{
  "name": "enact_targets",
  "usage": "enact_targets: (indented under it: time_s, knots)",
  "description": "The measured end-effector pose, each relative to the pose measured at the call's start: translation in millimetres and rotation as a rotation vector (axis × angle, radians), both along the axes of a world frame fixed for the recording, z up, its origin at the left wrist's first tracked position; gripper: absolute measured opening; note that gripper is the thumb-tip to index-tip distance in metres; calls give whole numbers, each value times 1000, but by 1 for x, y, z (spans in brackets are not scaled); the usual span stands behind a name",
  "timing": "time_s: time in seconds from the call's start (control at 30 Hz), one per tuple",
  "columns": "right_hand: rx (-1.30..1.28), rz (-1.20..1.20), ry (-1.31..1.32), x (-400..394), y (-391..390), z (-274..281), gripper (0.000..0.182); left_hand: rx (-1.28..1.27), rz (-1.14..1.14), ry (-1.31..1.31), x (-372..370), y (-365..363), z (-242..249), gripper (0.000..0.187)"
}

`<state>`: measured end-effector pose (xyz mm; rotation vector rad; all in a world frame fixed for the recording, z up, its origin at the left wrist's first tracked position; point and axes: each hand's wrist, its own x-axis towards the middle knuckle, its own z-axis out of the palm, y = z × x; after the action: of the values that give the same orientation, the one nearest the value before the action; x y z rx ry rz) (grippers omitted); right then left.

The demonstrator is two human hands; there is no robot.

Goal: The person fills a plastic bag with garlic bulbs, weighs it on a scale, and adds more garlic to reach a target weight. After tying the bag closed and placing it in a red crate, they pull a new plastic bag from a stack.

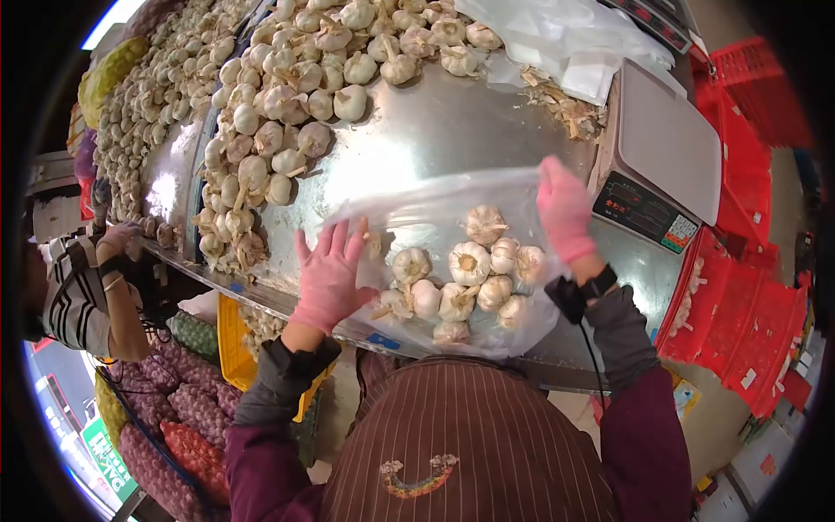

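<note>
Nearest the camera: brown striped apron (487, 426), its wearer close up against the near edge of the metal table (470, 122). Just beyond, a clear plastic bag (500, 190) lies spread on that edge, and a loose cluster of garlic bulbs (470, 263) seems to sit inside it (film too sheer to trace every fold). Key relation: bulbs lie between the two hands, right of the left hand (329, 274) and nearer the body than the right hand (564, 209). Far edge of the film makes the long line, slanting from near the left fingertips outward to the right hand. Left hand open, fingers spread wide, palm down, nothing gripped that I can make out; cannot tell whether it presses on the film. Right hand closed, a bunch of film pinched at the bag's far right corner. Neither is clearly nearer the cluster: left thumb just beside its leftmost bulb, right wrist near its rightmost. Past the right hand, a scale (668, 148), red crates (735, 322) to its right. Farther out, a big garlic heap (291, 78) to the left, dry skins (570, 109) and a pile of plastic bags (583, 43) to the right.
</note>
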<state>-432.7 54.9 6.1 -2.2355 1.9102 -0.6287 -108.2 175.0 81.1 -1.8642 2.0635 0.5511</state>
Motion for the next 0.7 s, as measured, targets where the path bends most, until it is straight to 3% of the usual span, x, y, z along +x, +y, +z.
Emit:
enact_targets:
  time_s: [0.1,0.2,0.27,0.3,0.33,0.37,0.43,0.53,0.6,0.63,0.7]
  knots:
    - [19,-113,47,9,-58,24,15,-126,-125,-108,-13,-20,-1,109]
    - [-40,-105,143,5,-95,26,13,-229,-46,-92,-2,-7,-27,108]
    - [472,181,500,4,-91,30,16,-304,7,-52,16,6,-21,99]
    - [467,180,496,9,-87,40,16,-13,36,-6,25,2,-2,90]
    - [174,309,234,14,-83,62,21,280,65,42,30,-8,18,82]
    - [-111,435,-32,22,-84,79,25,105,-22,133,31,-29,40,72]
    - [89,378,-301,57,-116,91,34,-181,-70,296,25,-80,59,55]
    - [273,326,-1,121,-179,56,33,-415,83,412,-14,-192,21,41]
    - [321,291,110,136,-192,26,32,-432,224,311,-41,-250,-31,37]
    - [251,278,204,137,-194,14,31,-435,225,316,-50,-262,-47,37]
    - [193,262,299,135,-196,9,29,-430,264,75,-63,-273,-60,32]
